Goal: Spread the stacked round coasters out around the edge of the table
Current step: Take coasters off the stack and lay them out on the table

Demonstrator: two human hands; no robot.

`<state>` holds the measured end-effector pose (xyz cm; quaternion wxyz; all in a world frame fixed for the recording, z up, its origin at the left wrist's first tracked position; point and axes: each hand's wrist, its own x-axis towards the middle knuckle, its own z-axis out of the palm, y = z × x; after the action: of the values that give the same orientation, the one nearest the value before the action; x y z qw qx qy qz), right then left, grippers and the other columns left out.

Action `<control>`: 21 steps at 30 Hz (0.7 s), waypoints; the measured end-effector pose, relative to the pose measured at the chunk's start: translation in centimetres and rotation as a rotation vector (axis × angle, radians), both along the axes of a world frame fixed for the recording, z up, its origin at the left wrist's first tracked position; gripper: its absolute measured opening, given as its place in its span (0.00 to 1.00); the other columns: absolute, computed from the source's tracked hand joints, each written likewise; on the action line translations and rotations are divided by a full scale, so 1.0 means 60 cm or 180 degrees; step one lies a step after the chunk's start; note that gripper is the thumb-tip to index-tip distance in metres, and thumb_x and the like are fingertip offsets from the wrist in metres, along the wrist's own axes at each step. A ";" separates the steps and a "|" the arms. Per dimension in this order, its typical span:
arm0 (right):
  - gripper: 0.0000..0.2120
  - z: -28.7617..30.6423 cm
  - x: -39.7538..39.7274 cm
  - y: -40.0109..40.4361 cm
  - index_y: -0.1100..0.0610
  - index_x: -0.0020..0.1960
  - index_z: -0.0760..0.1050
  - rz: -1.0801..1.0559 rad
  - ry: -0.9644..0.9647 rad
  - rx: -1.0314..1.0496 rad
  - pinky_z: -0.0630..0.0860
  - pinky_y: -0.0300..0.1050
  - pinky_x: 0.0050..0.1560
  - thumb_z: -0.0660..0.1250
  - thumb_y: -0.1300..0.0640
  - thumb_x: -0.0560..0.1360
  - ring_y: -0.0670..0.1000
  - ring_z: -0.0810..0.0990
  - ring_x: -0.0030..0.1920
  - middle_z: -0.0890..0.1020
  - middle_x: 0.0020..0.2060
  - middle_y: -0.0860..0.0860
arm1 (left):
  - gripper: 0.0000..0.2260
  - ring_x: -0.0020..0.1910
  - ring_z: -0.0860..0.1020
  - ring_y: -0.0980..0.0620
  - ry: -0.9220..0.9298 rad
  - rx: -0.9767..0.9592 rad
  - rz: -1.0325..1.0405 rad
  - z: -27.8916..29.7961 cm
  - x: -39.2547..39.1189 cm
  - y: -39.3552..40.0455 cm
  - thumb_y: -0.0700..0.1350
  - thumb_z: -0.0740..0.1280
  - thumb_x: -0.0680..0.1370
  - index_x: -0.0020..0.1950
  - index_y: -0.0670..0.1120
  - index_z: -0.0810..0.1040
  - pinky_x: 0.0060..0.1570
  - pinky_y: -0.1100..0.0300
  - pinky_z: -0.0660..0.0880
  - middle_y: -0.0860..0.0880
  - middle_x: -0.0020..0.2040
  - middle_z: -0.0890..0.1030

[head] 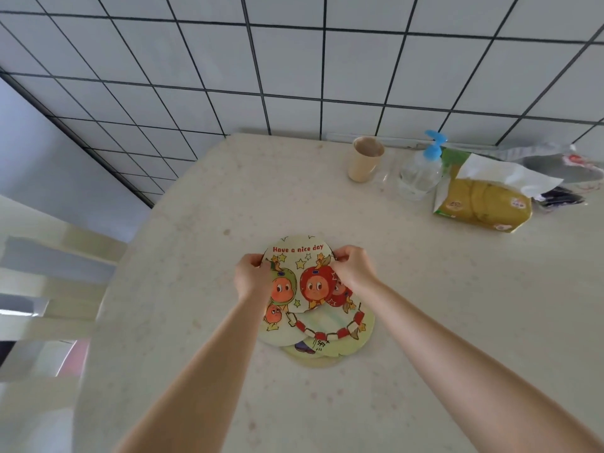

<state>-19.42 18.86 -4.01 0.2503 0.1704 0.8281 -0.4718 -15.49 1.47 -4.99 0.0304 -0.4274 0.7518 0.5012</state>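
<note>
While pinched at both sides, top coaster (299,276), printed "Have a nice day" with two round cartoon fruit faces, held near the middle of the frame, far edge toward the tiled wall (294,70). Left hand (251,276) closed on its left rim, fingers curled over the edge; right hand (353,269) closed on its right rim likewise. Both grips narrow, each holding this one coaster. Whether lifted clear of the pile or just resting on it, impossible to tell.

Beneath and toward the lower edge of the frame, remaining coasters (330,335) fanned loosely, overlapping one another, lying flat on the pale speckled table (202,197). One showing a red-and-white beaded ring, another a small orange face at lower left of the pile.

Along the upper right of the frame, well apart from the pile: beige cup (365,160) upright, clear pump bottle (423,171) with blue top just beside it, then yellow-green tissue pack (483,204) with white tissue sticking out. At left of the frame, pale chair slats (55,266) beside the table's edge.
</note>
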 end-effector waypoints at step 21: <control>0.08 0.039 -0.046 -0.104 0.55 0.53 0.76 -0.0311 0.0128 -0.0493 0.83 0.57 0.49 0.66 0.63 0.75 0.55 0.84 0.48 0.83 0.50 0.55 | 0.10 0.39 0.80 0.54 0.0449 0.1047 0.0600 0.028 -0.007 -0.099 0.35 0.64 0.75 0.47 0.49 0.80 0.29 0.62 0.74 0.52 0.41 0.82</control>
<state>-22.21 12.60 -1.69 0.2227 0.1811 0.7848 -0.5493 -15.94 -4.44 -3.33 0.0000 -0.4489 0.6167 0.6466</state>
